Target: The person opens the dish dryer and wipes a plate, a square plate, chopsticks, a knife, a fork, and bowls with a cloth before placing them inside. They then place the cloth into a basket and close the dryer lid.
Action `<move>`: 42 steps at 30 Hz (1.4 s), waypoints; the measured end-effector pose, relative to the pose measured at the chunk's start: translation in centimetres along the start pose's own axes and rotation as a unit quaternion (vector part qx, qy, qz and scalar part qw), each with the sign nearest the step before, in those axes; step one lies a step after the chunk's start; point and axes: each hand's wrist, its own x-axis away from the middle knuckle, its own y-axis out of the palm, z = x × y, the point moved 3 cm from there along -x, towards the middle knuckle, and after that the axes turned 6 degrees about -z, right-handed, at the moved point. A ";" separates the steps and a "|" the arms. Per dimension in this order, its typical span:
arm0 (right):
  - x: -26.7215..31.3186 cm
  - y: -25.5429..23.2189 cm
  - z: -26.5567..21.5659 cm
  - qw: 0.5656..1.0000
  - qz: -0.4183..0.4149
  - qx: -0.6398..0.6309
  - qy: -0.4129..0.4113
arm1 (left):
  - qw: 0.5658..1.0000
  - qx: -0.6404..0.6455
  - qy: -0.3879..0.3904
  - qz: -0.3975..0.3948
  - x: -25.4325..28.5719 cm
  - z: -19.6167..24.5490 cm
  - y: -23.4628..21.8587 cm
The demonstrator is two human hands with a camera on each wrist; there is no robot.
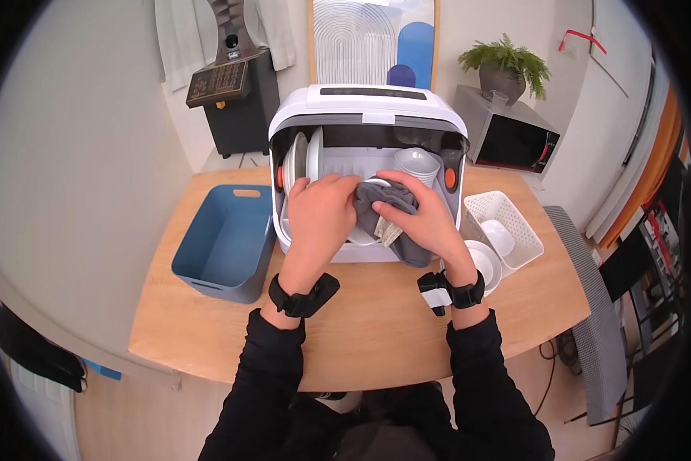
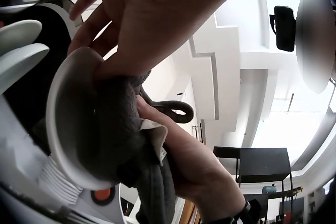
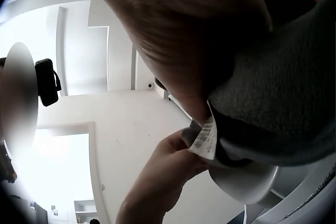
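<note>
My left hand (image 1: 322, 211) pinches the rim of a white bowl (image 2: 59, 119), its thumb over the inner side. A crumpled grey cloth (image 1: 397, 201) with a pale printed label (image 3: 205, 139) is in my right hand (image 1: 434, 224), the fingers curled around it. In the left wrist view the cloth lies inside the tilted bowl. Both hands are in front of the open white countertop dishwasher (image 1: 293, 115). White plates (image 1: 296, 163) stand upright at its left, and a stack of white bowls (image 1: 417, 163) sits at its right.
A blue bin (image 1: 221, 246) stands left on the wooden table (image 1: 345, 330). At right are a white perforated basket (image 1: 520, 247) with a white bowl (image 1: 498, 237) inside, and white plates (image 1: 487, 265) beside it. A microwave (image 1: 514, 138) carrying a potted fern (image 1: 504, 73) stands behind.
</note>
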 end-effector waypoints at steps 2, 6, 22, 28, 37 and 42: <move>-0.3 0.2 0.1 0.999 -0.001 -0.001 -0.036 | 1.000 -0.005 0.024 0.009 -0.1 -0.2 -0.4; -0.6 0.1 1.3 0.998 -0.017 -0.018 -0.051 | 0.999 0.022 0.046 0.003 -0.1 0.0 -0.6; -0.2 0.5 1.3 0.984 0.006 0.165 -0.064 | 0.980 -0.160 0.063 -0.099 1.3 1.4 3.3; -0.6 -1.4 2.1 0.995 0.062 0.075 -0.034 | 0.993 0.053 -0.007 -0.101 0.2 0.0 1.4; -0.1 -0.7 1.5 0.993 0.006 0.121 -0.012 | 0.986 -0.074 0.044 -0.146 0.8 1.0 2.3; -0.3 -1.7 1.9 0.996 0.042 0.080 -0.023 | 0.996 0.034 0.025 -0.073 0.3 0.9 2.0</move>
